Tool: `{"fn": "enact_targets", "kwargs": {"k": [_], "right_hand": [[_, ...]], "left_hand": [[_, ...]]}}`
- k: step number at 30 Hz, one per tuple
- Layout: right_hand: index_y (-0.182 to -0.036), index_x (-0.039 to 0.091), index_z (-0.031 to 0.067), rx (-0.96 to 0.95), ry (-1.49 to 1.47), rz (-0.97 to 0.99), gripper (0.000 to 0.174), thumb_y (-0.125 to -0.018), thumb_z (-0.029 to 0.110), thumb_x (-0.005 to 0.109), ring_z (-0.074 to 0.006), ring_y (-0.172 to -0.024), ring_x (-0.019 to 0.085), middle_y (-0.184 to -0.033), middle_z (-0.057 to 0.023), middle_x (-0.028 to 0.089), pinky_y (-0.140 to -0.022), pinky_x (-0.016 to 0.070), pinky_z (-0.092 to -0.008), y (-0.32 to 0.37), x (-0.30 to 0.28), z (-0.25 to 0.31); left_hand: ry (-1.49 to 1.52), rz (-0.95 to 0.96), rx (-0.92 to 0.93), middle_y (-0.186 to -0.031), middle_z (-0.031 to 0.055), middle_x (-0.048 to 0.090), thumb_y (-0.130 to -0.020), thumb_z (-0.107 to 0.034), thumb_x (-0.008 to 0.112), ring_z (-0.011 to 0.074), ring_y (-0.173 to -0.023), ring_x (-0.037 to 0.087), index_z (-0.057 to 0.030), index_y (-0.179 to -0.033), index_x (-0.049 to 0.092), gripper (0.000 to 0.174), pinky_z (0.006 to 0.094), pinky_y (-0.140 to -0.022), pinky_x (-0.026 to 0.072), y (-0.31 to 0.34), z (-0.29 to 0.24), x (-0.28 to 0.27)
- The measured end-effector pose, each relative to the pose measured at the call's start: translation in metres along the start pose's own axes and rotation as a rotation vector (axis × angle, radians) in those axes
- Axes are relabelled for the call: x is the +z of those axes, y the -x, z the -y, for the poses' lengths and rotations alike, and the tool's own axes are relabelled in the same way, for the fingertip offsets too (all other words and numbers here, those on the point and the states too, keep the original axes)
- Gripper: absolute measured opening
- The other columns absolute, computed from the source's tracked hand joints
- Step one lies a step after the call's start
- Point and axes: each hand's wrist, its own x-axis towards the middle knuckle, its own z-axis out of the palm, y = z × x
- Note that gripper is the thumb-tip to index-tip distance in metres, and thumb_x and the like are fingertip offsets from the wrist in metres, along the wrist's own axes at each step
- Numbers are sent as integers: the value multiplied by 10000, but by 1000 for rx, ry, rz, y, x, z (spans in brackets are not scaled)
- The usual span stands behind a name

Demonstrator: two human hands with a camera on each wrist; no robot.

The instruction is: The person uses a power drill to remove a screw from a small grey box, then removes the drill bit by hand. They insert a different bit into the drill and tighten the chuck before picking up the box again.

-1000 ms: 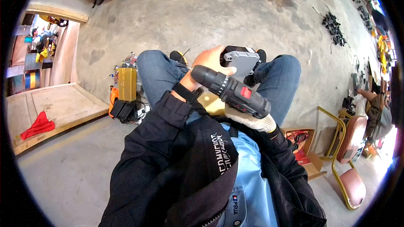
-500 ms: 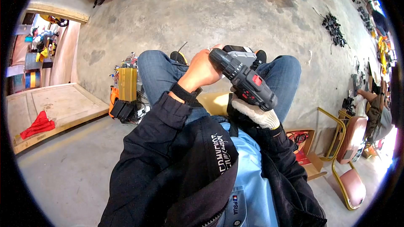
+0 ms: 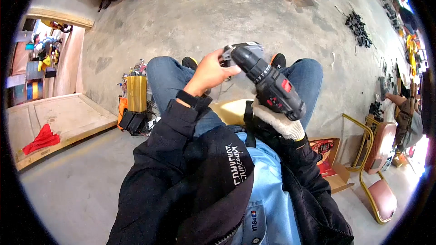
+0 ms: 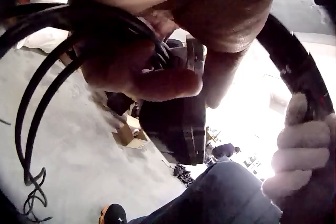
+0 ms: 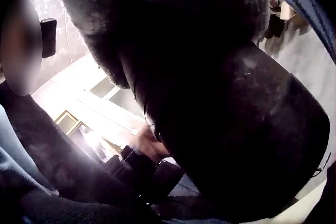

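A black cordless drill (image 3: pixel 277 88) with red markings is gripped by my right hand (image 3: pixel 282 122), which wears a white knitted glove. The drill's chuck points up and to the left in the head view. My bare left hand (image 3: pixel 208 75) holds a boxy grey-and-black device (image 3: pixel 227 54), partly hidden behind the chuck. In the left wrist view, its fingers curl around that device's edge and black cables (image 4: pixel 19 124) hang from the same hand. The drill's body fills much of the right wrist view as a dark shape.
A gold metal box (image 3: pixel 136 91) stands among wires beside my left knee. Farther left, a red cloth (image 3: pixel 42 139) lies on a wooden panel (image 3: pixel 77 109). On the right are an open cardboard box (image 3: pixel 338 177) and a gold-framed chair with pink pads (image 3: pixel 380 199).
The device in my left hand has tilted and moved left, now behind the chuck. The drill has shifted up and right from its position across my lap, its chuck turning upward.
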Motion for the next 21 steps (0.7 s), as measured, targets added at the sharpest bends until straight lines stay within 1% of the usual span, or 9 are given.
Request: {"fn": "enact_targets", "kwargs": {"k": [1, 5, 7, 14, 16, 17, 19, 20, 21], "right_hand": [[-1241, 654, 56, -91, -47, -57, 413, -865, 127, 808, -128, -980, 654, -1035, -13, 685, -892, 539, -300, -2, 0, -2], [-1235, 654, 52, -85, -68, -106, 422, -851, 121, 814, -123, -945, 646, -1023, -11, 677, -855, 533, -295, -4, 0, -13], [-1236, 652, 50, -64, -89, -136, 425, -850, 123, 815, -122, -937, 643, -1023, -10, 672, -849, 533, -296, -5, 4, -18], [-1262, 640, 44, -63, -56, -133, 457, -847, 115, 818, -136, -949, 663, -1057, -28, 684, -851, 541, -302, -7, 6, -17], [-1267, 629, 34, 20, -246, -149, 464, -844, 99, 806, -157, -957, 688, -1059, -47, 699, -843, 558, -317, -5, 8, -18], [-1267, 629, 34, 21, -243, -153, 464, -844, 99, 806, -157, -957, 688, -1059, -47, 699, -843, 558, -317, -6, 6, -17], [-1275, 631, 42, 176, -303, -65, 491, -838, 139, 833, -144, -955, 669, -1048, -54, 703, -866, 554, -312, -9, 2, -15], [-1275, 631, 42, 178, -300, -68, 491, -838, 139, 833, -144, -955, 669, -1048, -54, 703, -866, 554, -312, -10, 1, -15], [-1259, 629, 34, 170, -264, -93, 476, -829, 114, 815, -155, -930, 682, -1026, -52, 703, -831, 559, -312, -10, 2, -15]], "left_hand": [[114, 21, -38, -1039, 72, 724, -798, -203, 865, 147, -916, 673, 7, -1276, 638, 569, 319, -818, 551, 3, 1, -6], [174, -29, -97, -1046, 80, 717, -817, -191, 859, 140, -912, 663, -9, -1308, 630, 571, 309, -818, 547, 10, 4, -15], [267, -58, -81, -825, -22, 636, -811, -282, 864, 55, -613, 509, -40, -1307, 638, 596, 222, -542, 417, 10, 12, -13], [342, -80, -88, -834, -18, 641, -809, -285, 868, 53, -614, 508, -18, -1298, 625, 608, 221, -529, 419, 2, 34, -7], [298, -85, -99, -927, 21, 672, -813, -279, 866, 84, -723, 585, -4, -1328, 596, 643, 249, -613, 486, -1, 41, -4], [301, -81, -99, -927, 21, 672, -813, -279, 866, 84, -723, 585, -4, -1328, 596, 643, 249, -613, 486, -4, 47, -1], [341, -123, 32, -1078, 77, 693, -816, -258, 864, 137, -902, 645, 4, -1354, 573, 665, 295, -776, 538, -7, 55, 4], [344, -120, 33, -1078, 77, 693, -816, -258, 864, 137, -902, 645, 4, -1354, 573, 665, 295, -776, 538, -10, 59, 4], [332, -112, 21, -1141, 95, 687, -816, -246, 864, 157, -977, 645, 6, -1357, 569, 665, 315, -845, 534, -12, 60, 3]]}}
